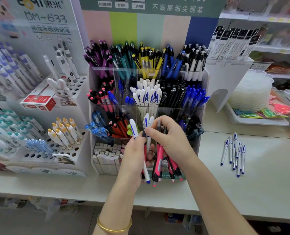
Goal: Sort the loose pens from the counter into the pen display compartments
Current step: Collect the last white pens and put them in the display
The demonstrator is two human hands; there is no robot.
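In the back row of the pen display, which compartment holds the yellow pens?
The middle compartment of five: its yellow pens stand between teal pens and blue pens.

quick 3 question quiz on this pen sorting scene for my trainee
1. True or false: the loose white pens lie on the counter, right of the pen display.
2. Which display row holds the white pens marked A? A top, B second from top, C bottom.
3. Fill in: the left hand and right hand hold a mixed bundle of white and ___ pens.
Key: 1 true; 2 B; 3 pink.
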